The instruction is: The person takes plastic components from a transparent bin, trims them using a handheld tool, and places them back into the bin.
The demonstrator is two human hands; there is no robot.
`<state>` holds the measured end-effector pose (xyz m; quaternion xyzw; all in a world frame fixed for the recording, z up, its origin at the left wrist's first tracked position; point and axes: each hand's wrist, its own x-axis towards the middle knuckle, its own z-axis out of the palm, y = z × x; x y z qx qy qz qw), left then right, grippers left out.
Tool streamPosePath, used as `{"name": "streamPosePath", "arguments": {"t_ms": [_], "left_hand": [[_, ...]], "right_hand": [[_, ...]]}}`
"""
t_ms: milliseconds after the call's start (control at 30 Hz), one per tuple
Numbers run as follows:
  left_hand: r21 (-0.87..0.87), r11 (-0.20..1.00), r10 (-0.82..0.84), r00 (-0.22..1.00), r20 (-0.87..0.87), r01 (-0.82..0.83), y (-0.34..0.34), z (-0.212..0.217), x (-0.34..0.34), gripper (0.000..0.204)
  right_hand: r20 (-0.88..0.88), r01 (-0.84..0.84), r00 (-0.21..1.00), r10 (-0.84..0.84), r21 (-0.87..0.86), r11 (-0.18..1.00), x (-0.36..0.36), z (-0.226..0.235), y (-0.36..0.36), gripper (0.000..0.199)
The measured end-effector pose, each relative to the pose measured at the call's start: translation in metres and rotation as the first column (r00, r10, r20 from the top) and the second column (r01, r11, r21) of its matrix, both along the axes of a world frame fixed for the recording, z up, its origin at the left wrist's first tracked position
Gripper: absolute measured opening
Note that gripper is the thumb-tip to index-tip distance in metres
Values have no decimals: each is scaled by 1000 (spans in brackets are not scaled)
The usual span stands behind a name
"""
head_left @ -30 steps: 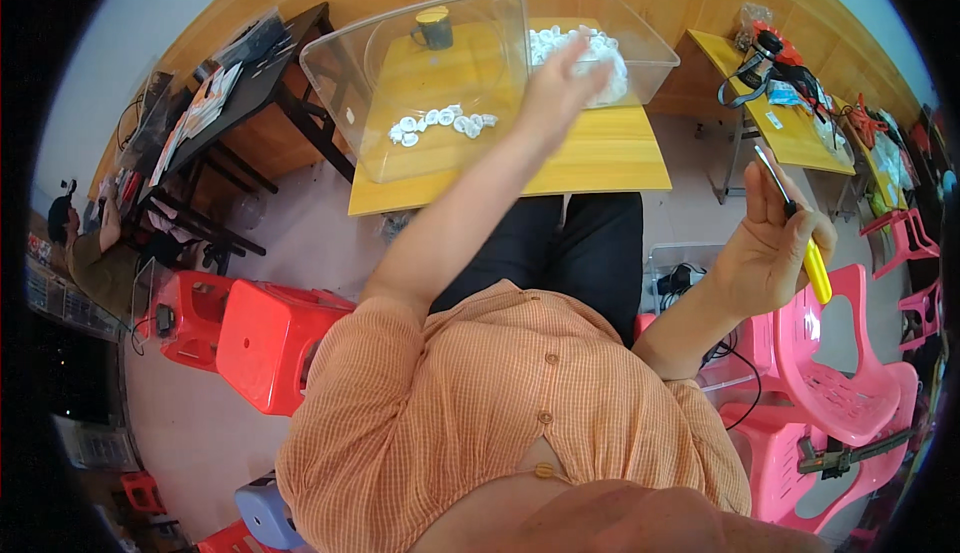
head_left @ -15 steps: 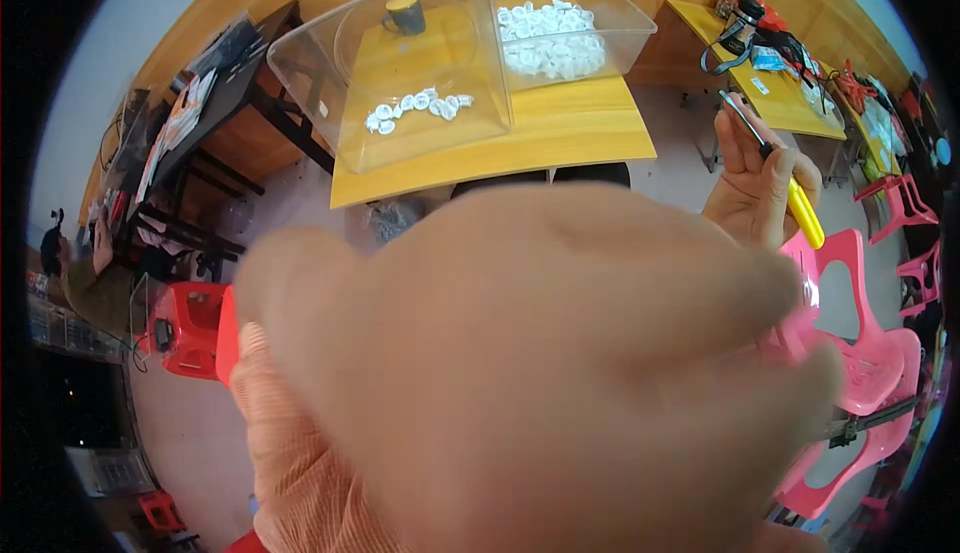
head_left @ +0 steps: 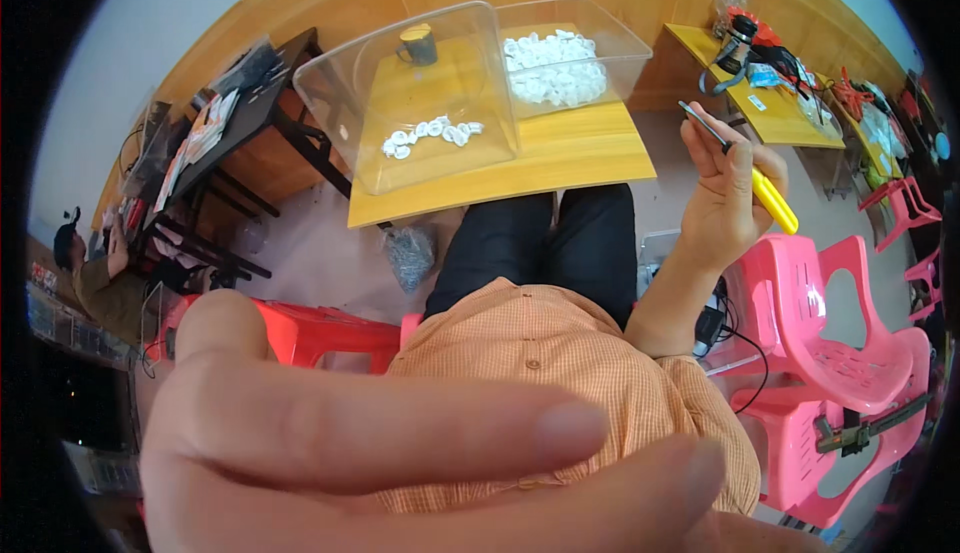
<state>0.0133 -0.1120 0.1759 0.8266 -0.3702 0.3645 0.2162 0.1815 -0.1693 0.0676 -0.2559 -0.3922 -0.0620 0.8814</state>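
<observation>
My left hand [head_left: 380, 428] looms very large just in front of the camera, across the lower left. Its fingers stretch to the right with gaps between them, and nothing shows in them. Off to the right, my raised right hand [head_left: 722, 198] is closed around a screwdriver [head_left: 772, 201] with a yellow handle and a thin metal shaft. The shaft points up and to the left. Beyond my lap, a yellow table [head_left: 590, 158] carries a clear plastic bin [head_left: 575, 53] heaped with small white plastic parts [head_left: 555, 71].
A second clear bin [head_left: 335, 103] stands left of it; several white parts [head_left: 430, 133] and a dark mug [head_left: 418, 45] show through. Red [head_left: 325, 333] and pink chairs [head_left: 790, 303] flank me. Another person [head_left: 105, 283] is at the far left by a dark table [head_left: 225, 118].
My left hand has shifted down and left, uncovering my shirt and lap. My right hand has come slightly left and down with the screwdriver. The table sits a little lower in view.
</observation>
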Motion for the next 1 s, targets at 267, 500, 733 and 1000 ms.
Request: {"name": "streamPosePath", "arguments": {"t_ms": [267, 500, 733, 1000], "left_hand": [[1, 1000, 10, 999, -32, -10, -3, 1, -6, 36], [-31, 985, 169, 984, -58, -171, -6, -5, -39, 35], [-19, 980, 195, 978, -72, -197, -21, -3, -42, 34], [-22, 996, 80, 986, -145, -84, -36, -8, -21, 34]], "right_hand": [[-159, 2, 987, -6, -23, 1000, -18, 10, 10, 13], [-50, -1, 999, -2, -51, 999, -18, 5, 10, 11], [-13, -21, 1000, 21, -19, 1000, -9, 0, 0, 12], [-25, -50, 998, 52, 84, 995, 4, 2, 2, 6]]}}
